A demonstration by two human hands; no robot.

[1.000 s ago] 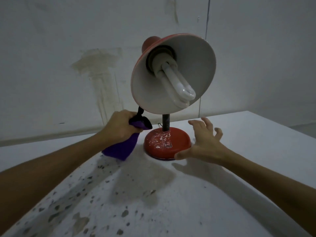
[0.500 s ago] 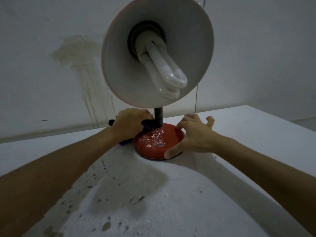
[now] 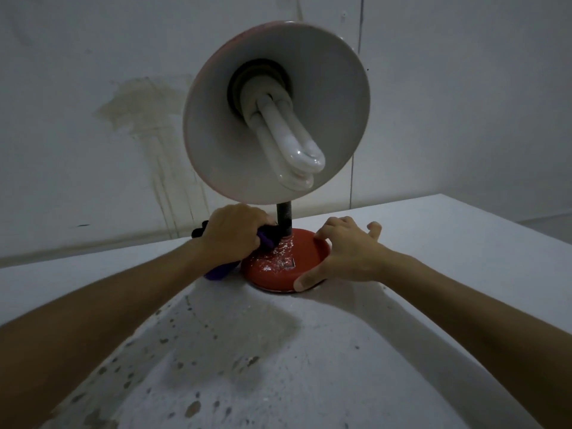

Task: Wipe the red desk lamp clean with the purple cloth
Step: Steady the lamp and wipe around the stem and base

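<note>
Since half a second earlier, little had shifted: both hands stayed at the lamp's foot, and the view had drawn a touch closer, with the shade sitting lower in the picture. Nearest lay the speckled white table, bare apart from the lamp. Beyond it, the right hand was spread over the right edge of the red base, thumb on the front rim and fingers on top, apparently steadying it. The left hand was clenched around the purple cloth, pressing a wad of it against the base where the black stem rises; a loose tail of cloth hung down beside the base onto the table. The base's top showed pale flecks, so the wiping there looked unfinished. Higher and farther, the lamp shade tilted toward the camera; as the only bowl-like thing in view, it held just the white folded-tube bulb in its dark socket. Behind stood a stained wall.
</note>
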